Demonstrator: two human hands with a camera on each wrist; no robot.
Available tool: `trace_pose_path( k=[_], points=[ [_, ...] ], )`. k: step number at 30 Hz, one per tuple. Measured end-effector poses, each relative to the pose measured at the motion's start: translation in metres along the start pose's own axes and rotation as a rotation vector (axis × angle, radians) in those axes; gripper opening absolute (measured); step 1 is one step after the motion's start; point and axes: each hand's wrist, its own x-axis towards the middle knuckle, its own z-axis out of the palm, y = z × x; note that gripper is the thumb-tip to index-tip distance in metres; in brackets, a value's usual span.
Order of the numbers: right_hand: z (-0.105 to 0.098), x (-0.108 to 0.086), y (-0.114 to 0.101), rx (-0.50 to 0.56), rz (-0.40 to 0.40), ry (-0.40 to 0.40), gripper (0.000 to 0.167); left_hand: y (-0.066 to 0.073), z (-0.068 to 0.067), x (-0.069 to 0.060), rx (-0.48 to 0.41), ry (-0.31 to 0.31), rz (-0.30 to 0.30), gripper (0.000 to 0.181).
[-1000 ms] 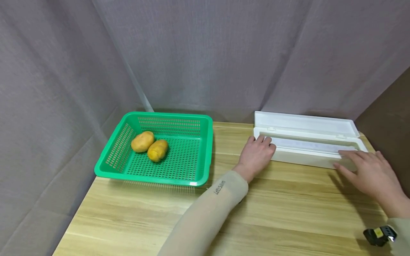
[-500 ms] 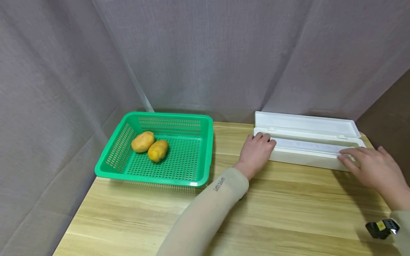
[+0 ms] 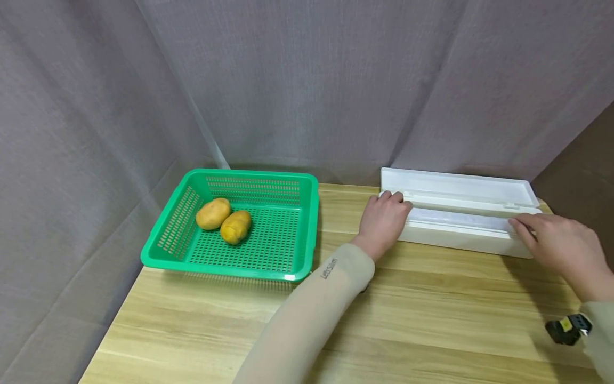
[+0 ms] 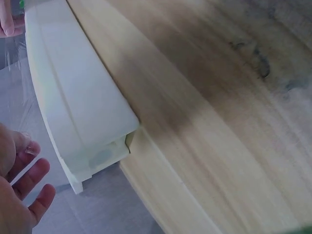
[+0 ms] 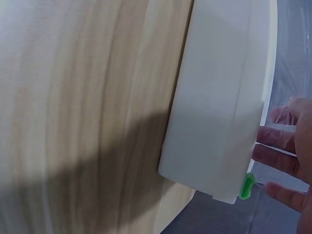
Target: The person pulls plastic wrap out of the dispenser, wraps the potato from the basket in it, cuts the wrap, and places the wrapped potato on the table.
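Note:
A long white cling film box (image 3: 460, 241) stands at the back right of the table, its hinged lid (image 3: 458, 186) thrown back. My left hand (image 3: 384, 224) is at the box's left end, fingers bent over the opening. At the right end, my right hand (image 3: 561, 245) has thumb and fingertips drawn together. Clear cling film (image 5: 292, 63) runs up from the box in the right wrist view, pinched by the right fingers. In the left wrist view, a bit of film shows at the left hand's thumb and forefinger (image 4: 29, 146). A green tab (image 5: 247, 186) sits on the box's end.
Left of the box is a green plastic basket (image 3: 307, 234) holding two potatoes, one pale (image 3: 213, 214) and one yellower (image 3: 236, 227). The wooden table (image 3: 408, 320) backs onto a grey curtain (image 3: 307, 90).
My right thumb and fingers have closed together, and that hand has edged up from the box front. My left hand has shifted slightly left and up. Basket and potatoes stay put.

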Motion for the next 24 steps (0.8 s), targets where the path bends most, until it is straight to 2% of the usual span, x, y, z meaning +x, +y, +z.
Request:
trace_pose_path(
  k=[3,5,14,24],
  points=[
    [-0.005,0.004,0.001,-0.016,0.055,-0.072,0.022,-0.001,-0.002,0.004,0.000,0.006,-0.003,0.032],
    [-0.007,0.007,0.002,-0.024,0.070,-0.089,0.023,-0.002,-0.005,0.007,0.002,0.017,-0.008,0.033],
    [-0.015,0.018,0.006,-0.037,0.051,-0.055,0.023,-0.008,-0.017,0.019,-0.047,-0.012,-0.041,0.033],
    [-0.027,0.025,0.006,-0.047,0.042,-0.062,0.022,-0.017,-0.029,0.031,-0.067,-0.017,-0.036,0.033]
  ],
)
